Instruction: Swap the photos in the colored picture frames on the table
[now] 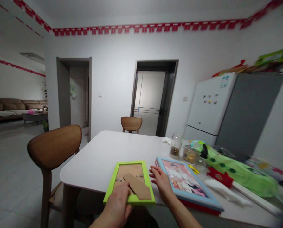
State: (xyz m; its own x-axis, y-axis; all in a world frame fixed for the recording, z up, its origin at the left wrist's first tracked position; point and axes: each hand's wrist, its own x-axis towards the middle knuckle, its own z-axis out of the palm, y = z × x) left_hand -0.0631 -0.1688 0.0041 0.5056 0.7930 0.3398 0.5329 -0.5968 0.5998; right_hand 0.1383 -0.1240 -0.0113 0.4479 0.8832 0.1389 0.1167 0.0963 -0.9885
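Note:
A green picture frame [148,180] lies back side up at the front edge of the white table [96,158], its brown backing and angled stand showing. My left hand [118,199] grips its lower left part, fingers over the backing near the stand. Just right of the frame, my right hand [160,182] is raised with its fingers apart and holds nothing. Beside it a blue picture frame [191,180] with a photo faces up, on top of a red item [198,207].
Behind the blue frame stand a glass jar [176,147] and a container [190,155]. A green package [241,174], a red packet [219,177] and white tissue [228,191] lie at the right. Wooden chairs [55,145] stand at the left and far side.

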